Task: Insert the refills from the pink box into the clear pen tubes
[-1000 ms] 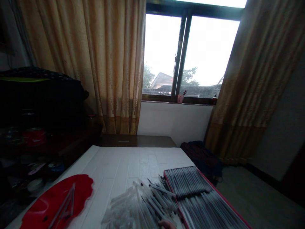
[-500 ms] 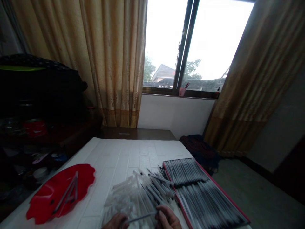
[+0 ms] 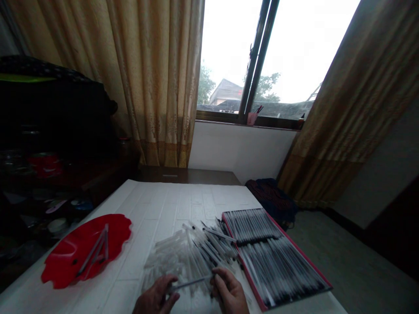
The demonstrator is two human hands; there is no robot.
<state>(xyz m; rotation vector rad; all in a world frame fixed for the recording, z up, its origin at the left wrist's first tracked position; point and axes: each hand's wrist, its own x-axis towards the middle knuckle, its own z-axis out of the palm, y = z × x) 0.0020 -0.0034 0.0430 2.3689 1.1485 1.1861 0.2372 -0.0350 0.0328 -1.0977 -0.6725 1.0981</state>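
Note:
A thin, clear-barrelled pen [image 3: 193, 282] lies almost level between my two hands at the bottom of the view. My right hand [image 3: 229, 291] pinches its right end between thumb and fingers. Around the left end are the thumb and fingers of my left hand [image 3: 157, 295], closed on it. Just beyond the hands spreads a loose pile of clear plastic tubes [image 3: 170, 253], with several dark-tipped pens [image 3: 209, 250] at its right side. Beside my right hand is a shallow pink-edged box [image 3: 250, 279] packed with two rows of similar pens [image 3: 278, 266].
On the left of the white table [image 3: 144, 209] sits a red wavy-rimmed plate [image 3: 59, 261] with a few pens in it. A dark cluttered shelf [image 3: 98, 179] stands further left. Behind are a low brown cabinet [image 3: 209, 175], curtains [image 3: 163, 87] and a window. Dark cloth [image 3: 271, 198] lies beyond the box.
Both hands show more fully and sit slightly higher in the view, still with the pen between them. My view has tilted a little downward, so the table and its things appear higher.

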